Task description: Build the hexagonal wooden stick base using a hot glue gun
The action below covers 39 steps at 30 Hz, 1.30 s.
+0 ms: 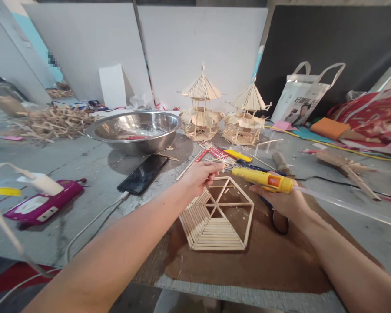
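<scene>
My right hand (pixel 282 200) is wrapped round a yellow hot glue gun (pixel 259 177), its nozzle pointing left and a clear glue stick (pixel 345 203) trailing from its back. Close to the nozzle, my left hand (pixel 200 177) has its thumb and forefinger pinched together; whatever small piece sits between them cannot be made out. Below both hands a hexagonal frame of thin wooden sticks (pixel 220 234) lies flat on a brown board (pixel 247 274). Its left and front sections are filled with rows of sticks, while other sections show bare spokes. The left hand partly covers its upper left edge.
Two stick pavilions (pixel 202 119) (pixel 244 121) stand behind. A steel basin (pixel 135 130), a phone (pixel 143 174) and a purple power strip (pixel 44 202) are to the left. A yellow cutter (pixel 237 155) and scissors lie beyond the frame. A tote bag (pixel 301 98) stands back right.
</scene>
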Each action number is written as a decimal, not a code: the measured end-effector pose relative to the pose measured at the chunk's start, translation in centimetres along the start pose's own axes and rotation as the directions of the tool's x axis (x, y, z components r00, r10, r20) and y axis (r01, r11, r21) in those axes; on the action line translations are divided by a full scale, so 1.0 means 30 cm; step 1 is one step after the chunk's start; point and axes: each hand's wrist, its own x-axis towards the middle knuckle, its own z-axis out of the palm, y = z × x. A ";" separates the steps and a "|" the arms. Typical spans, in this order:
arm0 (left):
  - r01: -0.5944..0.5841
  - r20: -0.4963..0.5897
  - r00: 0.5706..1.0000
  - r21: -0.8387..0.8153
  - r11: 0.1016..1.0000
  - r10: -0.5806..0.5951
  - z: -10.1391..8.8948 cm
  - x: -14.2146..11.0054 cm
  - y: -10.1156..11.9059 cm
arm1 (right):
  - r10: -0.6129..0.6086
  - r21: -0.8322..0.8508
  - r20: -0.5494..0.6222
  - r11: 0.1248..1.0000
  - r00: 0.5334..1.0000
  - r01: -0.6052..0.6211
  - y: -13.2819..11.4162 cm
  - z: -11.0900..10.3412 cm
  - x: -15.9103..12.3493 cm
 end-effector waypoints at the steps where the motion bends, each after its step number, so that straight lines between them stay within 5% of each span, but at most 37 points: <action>1: -0.004 0.007 1.000 0.004 1.000 0.004 0.000 -0.001 0.001 | 0.000 0.004 0.004 1.000 1.000 0.000 -0.004 -0.002 0.002; 10: -0.046 0.026 0.999 0.194 0.980 0.042 0.005 -0.005 0.010 | 0.179 0.237 -0.097 0.960 0.979 -0.151 -0.023 -0.007 0.021; 19: -0.100 0.032 0.995 0.294 0.950 0.095 0.008 -0.011 0.010 | 0.158 0.250 0.006 0.956 0.987 -0.155 -0.026 0.001 0.022; 39: -0.098 0.008 0.995 0.320 0.942 0.100 0.014 -0.015 0.012 | 0.135 0.287 0.017 0.949 0.991 -0.134 -0.031 -0.001 0.022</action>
